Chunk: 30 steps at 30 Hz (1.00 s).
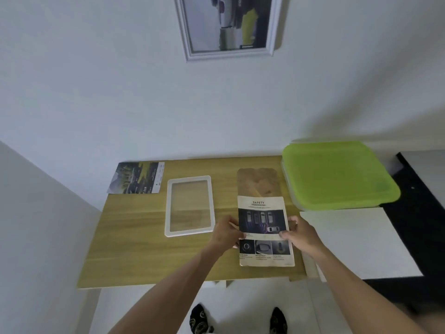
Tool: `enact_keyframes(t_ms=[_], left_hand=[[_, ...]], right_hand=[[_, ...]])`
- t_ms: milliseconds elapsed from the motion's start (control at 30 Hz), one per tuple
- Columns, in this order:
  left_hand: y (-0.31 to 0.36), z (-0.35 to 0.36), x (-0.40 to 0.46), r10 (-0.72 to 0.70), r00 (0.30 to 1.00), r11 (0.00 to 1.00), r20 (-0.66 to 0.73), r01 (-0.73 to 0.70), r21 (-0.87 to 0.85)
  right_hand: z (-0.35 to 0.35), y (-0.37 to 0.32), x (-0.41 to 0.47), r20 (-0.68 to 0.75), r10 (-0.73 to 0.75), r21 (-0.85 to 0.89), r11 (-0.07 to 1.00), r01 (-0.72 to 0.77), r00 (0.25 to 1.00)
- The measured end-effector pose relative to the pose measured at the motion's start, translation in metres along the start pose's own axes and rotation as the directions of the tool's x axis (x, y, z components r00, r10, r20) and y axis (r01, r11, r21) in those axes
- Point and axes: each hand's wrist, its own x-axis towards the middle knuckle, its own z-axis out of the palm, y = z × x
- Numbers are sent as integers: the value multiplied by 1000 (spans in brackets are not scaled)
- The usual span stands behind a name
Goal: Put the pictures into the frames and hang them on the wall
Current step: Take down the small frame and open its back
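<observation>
Paper, thin and glossy, being pinched at mid-height by both hands: left hand (pixel 226 231) gripping the left edge of the safety leaflet (pixel 265 230), right hand (pixel 297 231) gripping the right edge, each grip closed on the sheet with thumb on top. Lying, or hovering just above, the brown backing board (pixel 257 180), lower half overhanging toward the near edge of the wooden bench (pixel 134 237). Sitting just to the left, apart from both, the empty white frame (pixel 189 205), glazing showing the wood through it. Waiting at the far left corner, a second picture (pixel 137 178); already hanging on the wall, one framed picture (pixel 228 25). Risking a crease here if the two pinches are pulling unevenly or squeezing inward, bowing the sheet. Risking a crooked result too, if sliding the leaflet onto the board without squaring the edges, leaving a skewed margin once closed in the frame. Possibly smudging the print under the thumbs. Resting close on the right, a green lid (pixel 337 174) on a container, near enough for the right forearm to be knocking against it while lifting. Not telling from this view whether the sheet is touching the board.
</observation>
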Motion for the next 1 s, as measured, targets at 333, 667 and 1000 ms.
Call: enact_keyframes(t_ms=[333,667,1000], left_hand=[[15,140,-9,-90,995,993,42,86,84],[35,216,6,-89,992,988,-92,100,121],[34,243,-3,325,945,679,-38,-205,705]], right_hand=[[-97,104,17,79,27,-139,990,-16,997],[-142,148,35,36,-3,-212,977,11,999],[-129,163,35,-40,-405,-650,705,284,914]])
